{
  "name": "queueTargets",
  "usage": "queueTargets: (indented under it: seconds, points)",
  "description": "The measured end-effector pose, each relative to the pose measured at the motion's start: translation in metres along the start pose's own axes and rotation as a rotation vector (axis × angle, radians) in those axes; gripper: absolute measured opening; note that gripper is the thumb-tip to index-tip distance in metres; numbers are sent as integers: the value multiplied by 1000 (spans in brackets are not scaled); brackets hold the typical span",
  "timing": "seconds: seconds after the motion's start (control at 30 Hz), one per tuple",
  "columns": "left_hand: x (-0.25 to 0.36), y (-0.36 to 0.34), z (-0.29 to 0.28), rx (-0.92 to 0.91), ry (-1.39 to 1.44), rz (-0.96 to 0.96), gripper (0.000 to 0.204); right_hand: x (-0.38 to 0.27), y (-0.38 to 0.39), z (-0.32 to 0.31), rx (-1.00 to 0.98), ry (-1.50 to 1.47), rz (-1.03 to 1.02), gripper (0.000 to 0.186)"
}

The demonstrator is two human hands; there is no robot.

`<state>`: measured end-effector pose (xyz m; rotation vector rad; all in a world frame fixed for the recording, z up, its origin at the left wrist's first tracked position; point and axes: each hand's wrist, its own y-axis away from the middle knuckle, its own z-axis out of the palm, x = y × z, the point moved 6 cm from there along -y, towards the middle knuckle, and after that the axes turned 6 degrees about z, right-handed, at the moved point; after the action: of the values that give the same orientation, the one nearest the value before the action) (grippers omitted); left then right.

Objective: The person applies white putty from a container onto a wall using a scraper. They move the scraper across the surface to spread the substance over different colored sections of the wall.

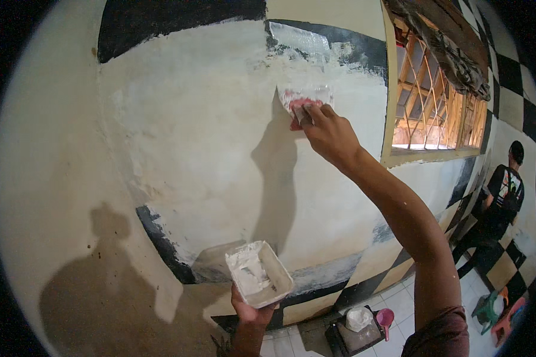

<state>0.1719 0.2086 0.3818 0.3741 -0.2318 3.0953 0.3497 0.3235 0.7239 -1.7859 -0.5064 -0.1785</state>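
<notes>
My right hand (329,132) is closed on a red putty scraper (304,104) with white paste smeared over it. Its wide edge meets or nearly meets the wall (208,119), just below a dark painted band streaked with fresh white filler (301,41). Lower down, my left hand (253,312) grips a white square plastic tub (259,275) from beneath, tilted so its inside shows. White putty (248,266) clings to one side of the tub and lies in its bottom.
A barred window (438,98) with dark cloth hanging over it is at right. Another person (503,202) stands far right by the checkered wall. Below, a dark stand (363,339) bears a white bag (358,319) and a pink dipper (385,318). Plastic stools (488,310) stand lower right.
</notes>
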Motion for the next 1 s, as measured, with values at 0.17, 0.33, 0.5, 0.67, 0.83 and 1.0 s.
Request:
queueTargets:
  seconds: [0.17, 0.33, 0.5, 0.67, 0.83, 1.0]
  points:
    - [-3, 10, -6, 70, -78, 48, 65, 66, -19, -38, -24, -212, 379, 22]
    - [0, 26, -1, -42, -102, 105, 67, 148, -72, -69, 233, -90, 635, 35]
    - [12, 34, 9, 12, 17, 103, 67, 123, -108, -43, 84, -67, 719, 29]
    - [22, 39, 1, 51, -101, 195, 66, 7, -142, -37, 181, -116, 371, 27]
    - [23, 41, -4, 111, -149, 215, 67, -55, -130, -49, 214, -161, 148, 20]
    - [27, 61, 44, -40, -1315, 577, 69, -10, -113, -44, 342, 19, 43, 28]
